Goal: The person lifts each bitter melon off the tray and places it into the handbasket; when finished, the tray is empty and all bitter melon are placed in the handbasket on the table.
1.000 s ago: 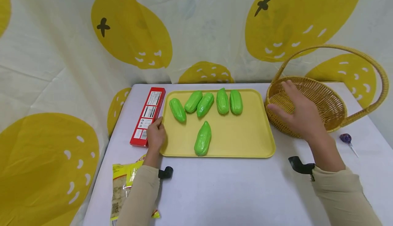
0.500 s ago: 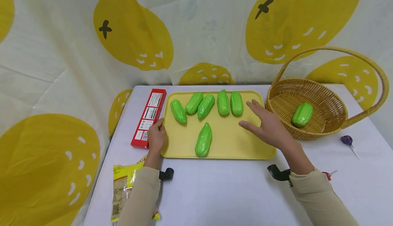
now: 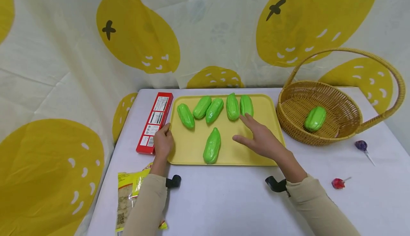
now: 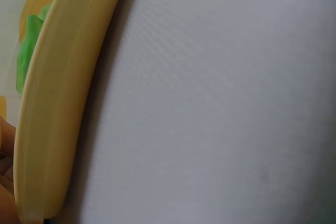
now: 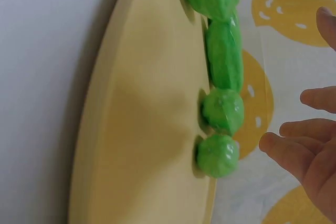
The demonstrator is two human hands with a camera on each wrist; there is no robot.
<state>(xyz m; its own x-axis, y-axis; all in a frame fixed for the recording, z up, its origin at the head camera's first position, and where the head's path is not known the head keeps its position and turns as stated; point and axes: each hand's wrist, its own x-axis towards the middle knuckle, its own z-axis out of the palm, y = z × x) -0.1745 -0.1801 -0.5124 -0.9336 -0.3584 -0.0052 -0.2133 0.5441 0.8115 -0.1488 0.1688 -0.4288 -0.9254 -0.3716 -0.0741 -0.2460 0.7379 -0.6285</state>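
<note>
On the yellow tray (image 3: 189,150), several glossy green ridged vegetables, like stubby cucumbers, lie mostly along the back; one green vegetable (image 3: 212,146) lies alone near the front rim. My left hand (image 3: 163,142) holds the tray's left edge, and curled fingers (image 4: 6,140) show beside the rim in the left wrist view. Over the right half of the tray hovers my right hand (image 3: 264,140), fingers spread and holding nothing. Its fingertips are nearest the rightmost back vegetable (image 3: 246,105), partly overlapping it in the head view. Another green vegetable (image 3: 315,118) lies inside the wicker basket (image 3: 293,131).
A tall handle (image 3: 398,83) arches over the basket at the right. A red box (image 3: 153,122) lies left of the tray, with a yellow food packet (image 3: 125,193) nearer the front. Two lollipops, one purple (image 3: 361,145) and one red (image 3: 338,183), lie at the right.
My right hand has moved left from over the basket to above the tray, revealing the green vegetable in the basket and the red lollipop. My left hand stays at the tray's edge.
</note>
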